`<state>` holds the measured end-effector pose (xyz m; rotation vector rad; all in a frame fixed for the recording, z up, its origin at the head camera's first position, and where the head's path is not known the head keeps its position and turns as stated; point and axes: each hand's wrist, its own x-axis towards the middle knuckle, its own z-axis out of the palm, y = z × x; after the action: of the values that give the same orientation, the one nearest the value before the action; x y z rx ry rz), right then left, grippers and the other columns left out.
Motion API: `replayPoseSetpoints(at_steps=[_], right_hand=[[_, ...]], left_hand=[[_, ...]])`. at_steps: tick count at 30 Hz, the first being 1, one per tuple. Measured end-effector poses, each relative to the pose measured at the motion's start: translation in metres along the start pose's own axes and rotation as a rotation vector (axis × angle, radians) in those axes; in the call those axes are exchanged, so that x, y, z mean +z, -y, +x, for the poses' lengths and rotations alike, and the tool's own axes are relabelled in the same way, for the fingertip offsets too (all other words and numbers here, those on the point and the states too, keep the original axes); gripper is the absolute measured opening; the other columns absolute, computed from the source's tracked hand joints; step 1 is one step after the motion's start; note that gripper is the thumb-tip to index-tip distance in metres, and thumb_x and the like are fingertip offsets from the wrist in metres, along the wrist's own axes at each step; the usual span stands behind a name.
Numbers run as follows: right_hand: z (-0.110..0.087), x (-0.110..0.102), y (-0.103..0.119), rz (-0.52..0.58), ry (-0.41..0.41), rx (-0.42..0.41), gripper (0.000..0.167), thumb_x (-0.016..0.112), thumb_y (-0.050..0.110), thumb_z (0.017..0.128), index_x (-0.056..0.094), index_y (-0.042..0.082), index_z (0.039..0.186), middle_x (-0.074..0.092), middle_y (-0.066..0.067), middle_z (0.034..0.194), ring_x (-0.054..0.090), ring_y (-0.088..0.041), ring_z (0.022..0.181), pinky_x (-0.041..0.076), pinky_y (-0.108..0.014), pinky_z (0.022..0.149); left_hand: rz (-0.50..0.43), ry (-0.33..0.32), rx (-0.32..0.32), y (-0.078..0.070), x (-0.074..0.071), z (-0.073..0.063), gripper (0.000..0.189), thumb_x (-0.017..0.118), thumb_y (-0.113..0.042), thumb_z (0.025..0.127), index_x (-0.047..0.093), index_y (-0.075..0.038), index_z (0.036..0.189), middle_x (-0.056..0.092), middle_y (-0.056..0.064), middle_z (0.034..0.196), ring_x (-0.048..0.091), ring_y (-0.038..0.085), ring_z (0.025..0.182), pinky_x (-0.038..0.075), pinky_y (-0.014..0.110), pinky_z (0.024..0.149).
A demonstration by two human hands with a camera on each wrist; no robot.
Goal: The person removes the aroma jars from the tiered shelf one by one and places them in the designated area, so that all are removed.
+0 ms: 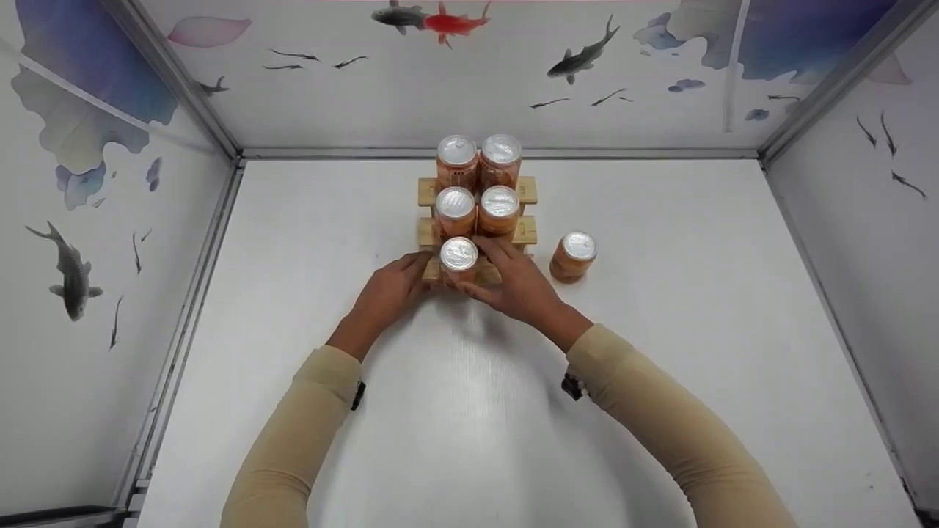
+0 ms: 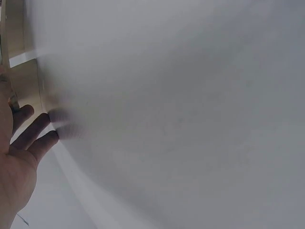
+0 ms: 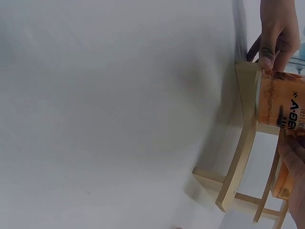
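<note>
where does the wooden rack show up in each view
Head: wooden rack at upper centre, partly hidden by orange cans.
Left wrist: wooden rack at the upper left edge.
Right wrist: wooden rack at right.
Shared landmark: left hand, beside the rack in all three.

in the right-wrist view, the orange can (image 3: 274, 95) carries bold black lettering (image 3: 293, 114) that reads "a·ben", in capitals, with what looks like a dot after the first letter. it runs sideways, top to bottom in that view; whether more letters follow the n cannot be told. just above the a stands a small black x-shaped mark (image 3: 295, 94). beside the big word, close to the picture's right edge, is a line of smaller print (image 3: 302, 116), too blurred to read surely. in the head view, the rear left can (image 1: 458, 174) bears dark print, too small to read.
</note>
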<state>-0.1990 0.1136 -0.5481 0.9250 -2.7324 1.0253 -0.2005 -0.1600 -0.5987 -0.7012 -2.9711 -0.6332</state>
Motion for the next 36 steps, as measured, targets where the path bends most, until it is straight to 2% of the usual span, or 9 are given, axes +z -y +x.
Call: replayPoseSetpoints(at_steps=[8,14,22,36], right_hand=[[0.004,0.005,0.006,0.004,0.007,0.044,0.084,0.084,0.045,0.1,0.046,0.004,0.162,0.058,-0.02,0.158,0.064,-0.036,0.142,0.057,-0.053,0.115],[0.006,0.009,0.009,0.018,-0.012,0.037,0.083,0.084,0.044,0.1,0.047,0.002,0.161,0.059,-0.021,0.154,0.066,-0.035,0.137,0.059,-0.053,0.112],[0.008,0.012,0.008,-0.006,-0.046,0.02,0.08,0.086,0.043,0.099,0.05,0.0,0.157,0.061,-0.021,0.151,0.067,-0.036,0.136,0.058,-0.053,0.113],[0.007,0.01,0.007,0.007,-0.025,0.043,0.079,0.085,0.041,0.101,0.049,-0.001,0.158,0.061,-0.021,0.151,0.065,-0.036,0.138,0.057,-0.055,0.115]], left_hand=[[0.007,0.005,-0.014,0.0,0.001,0.0,0.056,0.068,-0.025,0.113,0.053,-0.003,0.162,0.064,0.018,0.157,0.066,0.038,0.142,0.056,0.051,0.118],[-0.001,0.025,-0.039,-0.002,0.0,0.0,0.057,0.067,-0.027,0.113,0.052,-0.004,0.163,0.063,0.018,0.158,0.065,0.039,0.143,0.055,0.053,0.119],[-0.008,0.012,-0.025,0.0,0.002,0.001,0.058,0.069,-0.025,0.112,0.052,-0.003,0.163,0.063,0.02,0.157,0.065,0.039,0.142,0.056,0.052,0.117],[-0.01,0.003,-0.011,0.001,0.002,0.001,0.057,0.068,-0.027,0.112,0.054,-0.002,0.161,0.064,0.02,0.157,0.066,0.04,0.142,0.055,0.053,0.118]])
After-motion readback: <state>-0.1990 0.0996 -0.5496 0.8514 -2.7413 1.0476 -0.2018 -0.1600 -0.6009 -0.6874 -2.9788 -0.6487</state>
